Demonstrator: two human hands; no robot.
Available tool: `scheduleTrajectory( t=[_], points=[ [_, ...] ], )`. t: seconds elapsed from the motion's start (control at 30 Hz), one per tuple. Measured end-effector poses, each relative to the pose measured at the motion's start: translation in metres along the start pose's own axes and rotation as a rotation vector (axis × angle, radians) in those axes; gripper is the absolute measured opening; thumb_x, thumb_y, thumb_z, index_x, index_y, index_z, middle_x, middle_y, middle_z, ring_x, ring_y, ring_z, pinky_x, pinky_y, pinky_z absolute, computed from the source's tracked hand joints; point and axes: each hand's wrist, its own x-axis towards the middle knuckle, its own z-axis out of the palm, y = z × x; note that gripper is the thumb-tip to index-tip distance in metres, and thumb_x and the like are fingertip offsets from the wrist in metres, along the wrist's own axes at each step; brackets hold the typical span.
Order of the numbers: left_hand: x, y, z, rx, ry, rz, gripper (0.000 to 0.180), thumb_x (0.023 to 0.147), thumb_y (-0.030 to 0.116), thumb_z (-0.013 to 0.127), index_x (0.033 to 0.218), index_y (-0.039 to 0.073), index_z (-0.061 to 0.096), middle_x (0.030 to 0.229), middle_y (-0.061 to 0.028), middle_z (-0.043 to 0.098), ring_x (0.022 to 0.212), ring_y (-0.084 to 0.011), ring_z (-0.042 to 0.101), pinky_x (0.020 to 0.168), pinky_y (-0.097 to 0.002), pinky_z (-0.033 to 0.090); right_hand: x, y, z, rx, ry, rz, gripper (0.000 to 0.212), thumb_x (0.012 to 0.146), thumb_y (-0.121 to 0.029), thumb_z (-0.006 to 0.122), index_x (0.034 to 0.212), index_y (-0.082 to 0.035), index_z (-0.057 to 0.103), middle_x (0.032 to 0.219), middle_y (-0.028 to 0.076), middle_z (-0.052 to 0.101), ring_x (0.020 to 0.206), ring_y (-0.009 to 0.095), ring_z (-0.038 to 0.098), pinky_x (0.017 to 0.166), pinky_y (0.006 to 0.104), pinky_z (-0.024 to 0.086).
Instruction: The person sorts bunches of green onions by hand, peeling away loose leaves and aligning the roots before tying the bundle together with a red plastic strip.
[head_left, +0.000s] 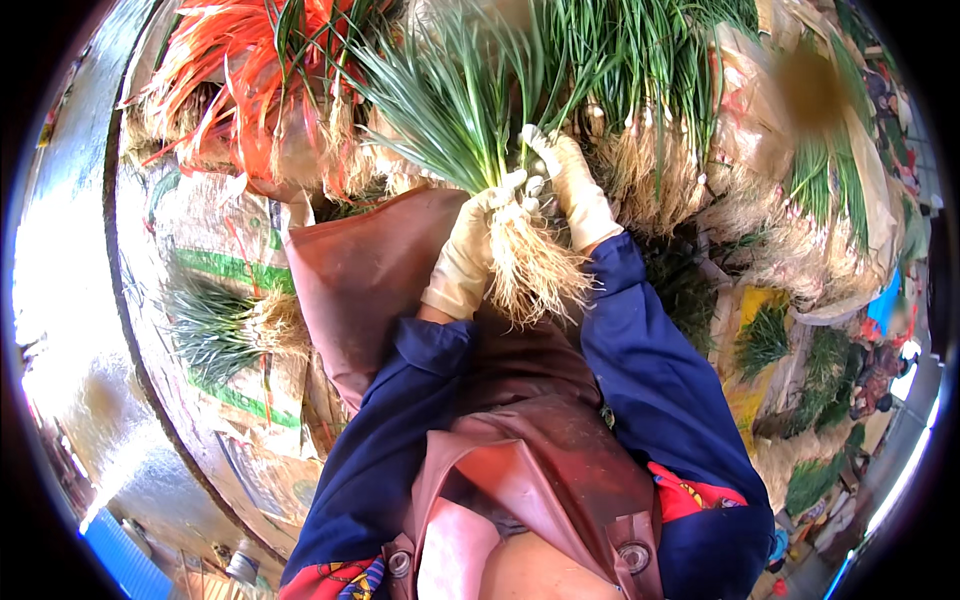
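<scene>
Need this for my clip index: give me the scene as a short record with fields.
Left hand: gloved, closed around a bunch of green-leaved plants just above its roots
Right hand: gloved, beside the bunch; its grip is unclear
Bunch pose: leaves away from the person, pale roots toward them
Left side: a smaller bunch lying on its side, roots to the right
Upper left: red-orange strips
Upper right: more rooted bunches
Clothing: brown apron, dark blue sleeves

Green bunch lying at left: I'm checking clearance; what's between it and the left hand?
In the head view, the brown apron lies between the left hand and that bunch.
</scene>
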Motion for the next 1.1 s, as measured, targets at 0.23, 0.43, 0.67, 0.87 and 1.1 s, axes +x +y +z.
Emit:
scheduleTrajectory(
  t=[0.23,0.43,0.67,0.87,1.1],
  points=[
    [-0.004,0.016,0.016,0.008,-0.083,-0.055,0.038,0.080,0.002,0.054,0.118,0.000,0.052,0.108,-0.0147,0.060,0.084,-0.0248,0.060,0.066,-0.0315,0.054,-0.025,0.045,-0.132,-1.116,0.167,0.388,0.042,0.084,-0.029,0.064,0.117,-0.004,0.056,0.108,0.016,0.063,0.103,0.023,0.059,0.091,0.0365,0.045],
    [0.003,0.022,-0.015,0.186,0.138,-0.038,0.042,0.080,0.000,0.056,0.121,0.000,0.051,0.098,-0.0149,0.064,0.079,-0.0225,0.064,0.068,-0.0330,0.056,-0.063,0.054,-0.127,-1.559,0.099,-0.221,0.039,0.084,-0.032,0.063,0.109,-0.003,0.059,0.105,0.016,0.064,0.096,0.024,0.063,0.084,0.0338,0.050],
    [0.016,0.012,-0.006,0.312,0.126,0.102,0.053,0.076,-0.001,0.060,0.127,-0.003,0.046,0.094,-0.0097,0.065,0.075,-0.0195,0.064,0.063,-0.0278,0.054,0.093,-0.042,-0.025,-1.830,0.577,-0.267,0.046,0.082,-0.050,0.060,0.097,-0.006,0.061,0.083,0.007,0.066,0.073,0.021,0.066,0.065,0.0327,0.051],
    [0.018,0.017,-0.033,0.393,0.237,0.136,0.055,0.078,0.006,0.056,0.131,-0.003,0.043,0.108,-0.0145,0.063,0.081,-0.0191,0.063,0.073,-0.0278,0.052,0.062,-0.047,-0.037,-0.753,-0.045,-0.128,0.019,0.086,-0.025,0.062,0.086,-0.007,0.060,0.071,0.004,0.062,0.060,0.012,0.057,0.056,0.0254,0.045],
    [0.018,0.009,-0.011,0.319,0.170,0.019,0.037,0.082,0.005,0.055,0.118,-0.005,0.052,0.105,-0.0143,0.064,0.083,-0.0202,0.064,0.071,-0.0315,0.055,0.004,-0.016,-0.015,-1.394,0.174,-0.653,0.015,0.087,-0.026,0.058,0.083,-0.011,0.056,0.074,0.003,0.060,0.063,0.019,0.059,0.059,0.0325,0.047]
  ],
)
